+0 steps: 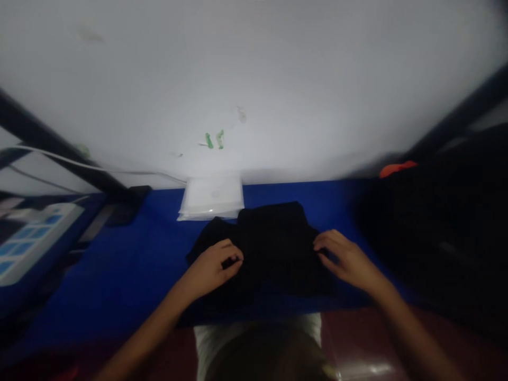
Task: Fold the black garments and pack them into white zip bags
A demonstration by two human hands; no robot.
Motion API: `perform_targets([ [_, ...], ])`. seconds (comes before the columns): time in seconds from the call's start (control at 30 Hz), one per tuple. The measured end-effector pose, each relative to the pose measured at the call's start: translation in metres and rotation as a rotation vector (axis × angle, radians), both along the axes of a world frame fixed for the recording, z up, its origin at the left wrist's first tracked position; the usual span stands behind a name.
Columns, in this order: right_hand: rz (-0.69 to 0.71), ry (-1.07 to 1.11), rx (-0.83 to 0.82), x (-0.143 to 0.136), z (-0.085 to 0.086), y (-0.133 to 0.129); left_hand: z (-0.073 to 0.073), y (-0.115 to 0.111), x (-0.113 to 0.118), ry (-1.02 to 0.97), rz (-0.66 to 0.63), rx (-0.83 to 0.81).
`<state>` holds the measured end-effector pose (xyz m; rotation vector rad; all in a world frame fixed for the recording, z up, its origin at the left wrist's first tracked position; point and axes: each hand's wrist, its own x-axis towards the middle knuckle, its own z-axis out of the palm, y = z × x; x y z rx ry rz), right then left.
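Observation:
A black cloth [273,238] lies spread and somewhat crumpled on the blue table surface [159,254]. My left hand [220,264] is at the cloth's left part, its thumb and fingers curled toward each other in a pinch. Over the right edge of the cloth, my right hand [337,256] has its fingers bent, with a gap between thumb and forefinger. The dark fabric and dim light hide whether it grips any cloth.
Flat clear plastic packets [212,197] lie behind the cloth against the white wall [301,106]. A power strip [35,238] stands at the far left, with a white cable [95,168] along the wall. A large black mass [444,238] fills the right side.

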<state>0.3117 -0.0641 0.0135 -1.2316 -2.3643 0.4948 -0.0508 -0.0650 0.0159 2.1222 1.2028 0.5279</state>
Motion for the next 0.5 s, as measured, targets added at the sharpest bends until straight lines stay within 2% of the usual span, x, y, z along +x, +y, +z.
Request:
perform_targets([
  [0.07,0.015,-0.082,-0.038,-0.002,-0.002,-0.005,-0.004,-0.008,-0.005,0.011,-0.003,-0.054],
  [0.13,0.011,-0.114,-0.046,-0.005,-0.003,-0.005,-0.01,-0.013,-0.016,-0.005,0.079,-0.056],
  [0.2,-0.011,-0.114,-0.037,-0.008,-0.004,-0.004,-0.017,-0.018,-0.032,0.015,0.276,0.002],
  [0.3,-0.036,-0.096,-0.016,-0.013,-0.004,-0.001,-0.029,-0.023,-0.06,0.176,0.663,0.07],
  [0.37,-0.039,-0.083,0.002,-0.017,-0.003,0.003,-0.034,-0.026,-0.074,0.262,0.801,0.033],
  [0.43,-0.031,-0.074,0.019,-0.023,-0.001,0.007,-0.035,-0.027,-0.083,0.237,0.801,-0.022],
  [0.5,-0.013,-0.074,0.034,-0.031,0.003,0.011,-0.033,-0.027,-0.084,0.136,0.734,-0.034],
])
